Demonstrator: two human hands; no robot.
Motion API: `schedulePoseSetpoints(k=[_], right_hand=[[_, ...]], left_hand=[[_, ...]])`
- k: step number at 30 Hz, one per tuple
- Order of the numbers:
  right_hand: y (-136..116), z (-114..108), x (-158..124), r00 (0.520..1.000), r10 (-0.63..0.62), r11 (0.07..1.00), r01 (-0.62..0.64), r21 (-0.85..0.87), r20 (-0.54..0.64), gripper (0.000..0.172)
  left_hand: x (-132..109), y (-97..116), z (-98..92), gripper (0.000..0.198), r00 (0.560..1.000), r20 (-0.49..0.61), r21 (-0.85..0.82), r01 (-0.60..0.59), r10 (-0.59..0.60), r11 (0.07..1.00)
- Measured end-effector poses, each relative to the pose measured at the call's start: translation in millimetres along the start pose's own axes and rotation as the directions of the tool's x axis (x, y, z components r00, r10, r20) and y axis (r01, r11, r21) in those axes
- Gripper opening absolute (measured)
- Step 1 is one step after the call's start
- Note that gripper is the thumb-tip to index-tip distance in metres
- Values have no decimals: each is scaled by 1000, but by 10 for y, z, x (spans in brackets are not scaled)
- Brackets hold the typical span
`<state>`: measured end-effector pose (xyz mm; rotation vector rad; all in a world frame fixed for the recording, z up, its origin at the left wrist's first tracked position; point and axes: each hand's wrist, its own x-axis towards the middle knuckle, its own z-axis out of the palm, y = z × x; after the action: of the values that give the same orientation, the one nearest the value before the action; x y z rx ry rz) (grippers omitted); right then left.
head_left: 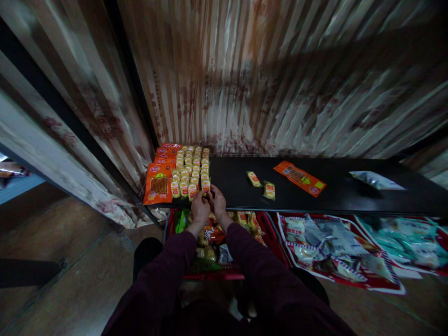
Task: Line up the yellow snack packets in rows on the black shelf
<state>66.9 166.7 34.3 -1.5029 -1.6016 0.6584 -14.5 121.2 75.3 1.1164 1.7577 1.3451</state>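
Observation:
My left hand (199, 207) and my right hand (217, 201) meet at the front edge of a black shelf (350, 196), fingers curled together on a small yellow snack packet (206, 185) at the front of the rows. Several rows of the same small yellow packets (191, 168) lie side by side on the shelf's left end. Orange snack bags (159, 183) are stacked to their left. Two loose small packets (262, 185) lie further right, apart from my hands.
A long orange packet (299, 178) and a silver bag (376, 180) lie on the shelf to the right. Below the shelf stand a red basket (213, 275) of mixed snacks and striped bags (336, 252) of wrapped goods. Corrugated wall behind; curtain at left.

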Motion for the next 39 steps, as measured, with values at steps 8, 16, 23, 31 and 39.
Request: schedulePoseSetpoints(k=[8, 16, 23, 31, 39], right_hand=[[11, 21, 27, 999, -37, 998, 36, -60, -11, 36], [5, 12, 27, 999, -48, 984, 48, -169, 4, 36], [6, 31, 3, 999, -41, 980, 42, -192, 11, 38], [-40, 14, -3, 998, -49, 972, 58, -227, 45, 41], [-13, 28, 9, 997, -50, 968, 64, -242, 65, 41]], left_hand=[[-24, 18, 16, 42, 987, 71, 311, -159, 144, 937], [22, -28, 41, 44, 986, 88, 295, -165, 145, 941], [52, -66, 38, 41, 986, 97, 295, -162, 139, 942], [49, -61, 24, 41, 987, 94, 302, -153, 131, 941], [38, -24, 2, 37, 986, 104, 306, -160, 134, 939]])
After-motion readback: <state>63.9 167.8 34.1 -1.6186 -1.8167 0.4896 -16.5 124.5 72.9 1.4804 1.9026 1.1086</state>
